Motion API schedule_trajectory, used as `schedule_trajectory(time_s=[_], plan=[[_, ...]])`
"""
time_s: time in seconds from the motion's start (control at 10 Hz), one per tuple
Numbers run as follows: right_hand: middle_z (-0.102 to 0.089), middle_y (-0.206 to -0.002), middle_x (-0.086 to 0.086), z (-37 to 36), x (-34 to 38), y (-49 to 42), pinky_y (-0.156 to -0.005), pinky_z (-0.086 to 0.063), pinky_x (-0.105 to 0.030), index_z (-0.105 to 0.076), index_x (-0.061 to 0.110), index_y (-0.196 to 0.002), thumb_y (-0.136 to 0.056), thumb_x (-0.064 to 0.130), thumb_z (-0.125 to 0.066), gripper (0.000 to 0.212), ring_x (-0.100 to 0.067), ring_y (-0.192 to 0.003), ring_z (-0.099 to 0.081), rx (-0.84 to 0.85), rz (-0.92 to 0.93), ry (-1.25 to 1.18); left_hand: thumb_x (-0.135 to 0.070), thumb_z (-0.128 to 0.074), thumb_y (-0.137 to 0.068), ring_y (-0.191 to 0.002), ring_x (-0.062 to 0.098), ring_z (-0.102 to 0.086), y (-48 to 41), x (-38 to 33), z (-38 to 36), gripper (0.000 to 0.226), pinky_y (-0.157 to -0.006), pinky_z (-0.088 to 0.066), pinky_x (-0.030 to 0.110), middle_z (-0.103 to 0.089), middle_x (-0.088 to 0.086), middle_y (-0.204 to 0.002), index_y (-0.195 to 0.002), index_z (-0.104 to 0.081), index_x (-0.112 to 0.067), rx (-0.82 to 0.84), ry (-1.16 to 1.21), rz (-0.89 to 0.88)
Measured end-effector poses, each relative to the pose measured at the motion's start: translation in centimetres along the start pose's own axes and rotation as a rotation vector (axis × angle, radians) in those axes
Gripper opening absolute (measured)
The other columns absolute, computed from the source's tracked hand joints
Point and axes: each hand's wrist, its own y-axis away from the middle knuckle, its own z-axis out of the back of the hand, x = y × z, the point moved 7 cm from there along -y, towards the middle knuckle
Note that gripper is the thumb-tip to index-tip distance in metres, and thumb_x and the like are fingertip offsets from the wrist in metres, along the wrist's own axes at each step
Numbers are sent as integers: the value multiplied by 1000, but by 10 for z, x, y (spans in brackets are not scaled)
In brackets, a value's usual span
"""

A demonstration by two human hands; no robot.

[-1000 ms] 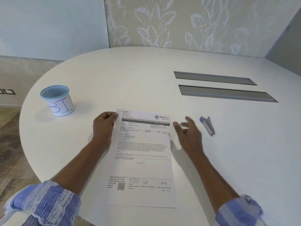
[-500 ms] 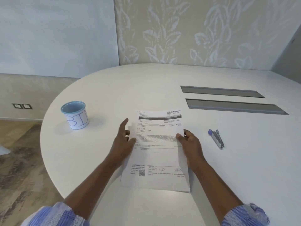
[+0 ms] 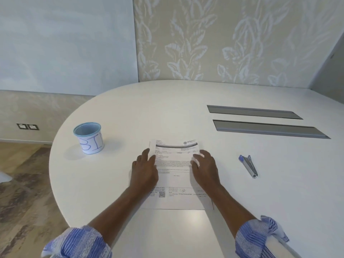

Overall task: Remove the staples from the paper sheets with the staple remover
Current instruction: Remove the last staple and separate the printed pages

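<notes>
Printed paper sheets (image 3: 175, 168) lie on the white table (image 3: 186, 112) in front of me, their top edge slightly lifted and curved. My left hand (image 3: 144, 169) rests on the left edge of the sheets, fingers straight and pointing away. My right hand (image 3: 204, 168) lies on the right edge, fingers loosely bent over the paper's border. A staple remover (image 3: 248, 165), silver with a blue end, lies on the table to the right of my right hand, apart from it. No staple is visible at this size.
A white cup with a blue rim and "BIN" written on it (image 3: 89, 137) stands at the table's left. Two grey cable slots (image 3: 268, 121) are set into the tabletop at the back right. The table's rounded edge drops to the floor on the left.
Both hands moved onto the sheets' side edges; my right hand came in from beside the staple remover. The view tilted up and the top of the paper now curls.
</notes>
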Motion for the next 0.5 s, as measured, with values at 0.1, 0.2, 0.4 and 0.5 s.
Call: schedule_trajectory(time_s=[0.1, 0.2, 0.4, 0.5], plan=[[-35, -162, -24, -18, -3, -1, -121, -29, -41, -61, 3, -137, -101, 30, -58, 45, -38, -149, -36, 112, 79, 174, -21, -44, -103, -154, 34, -31, -4, 5, -13, 52, -121, -26, 44, -26, 16, -171, -153, -46, -8, 32, -104, -14], [-10, -172, -17, -32, -11, -4, -128, -8, -44, -27, 9, -161, -106, 51, -35, 69, -32, -159, -11, 232, 57, 333, -36, -32, -106, -162, 29, -9, -9, 10, -30, 66, -130, -8, 45, -9, 13, -176, -165, -19, -8, 155, -146, 5], [-7, -173, -14, -36, -10, -3, -128, -4, -46, -15, 8, -163, -105, 59, -27, 78, -32, -159, -7, 259, 64, 434, -48, -26, -104, -163, 30, 4, -11, 11, -38, 77, -130, 1, 47, 3, 14, -176, -166, -5, -7, 214, -172, 7], [-28, -167, -14, -26, -4, -8, -124, -19, -44, -31, 9, -158, -104, 60, -33, 74, -32, -154, -25, 169, 63, 396, -43, -32, -103, -162, 32, -8, -16, 6, -30, 73, -129, -8, 47, -9, 16, -176, -165, -16, -7, 171, -162, 28]])
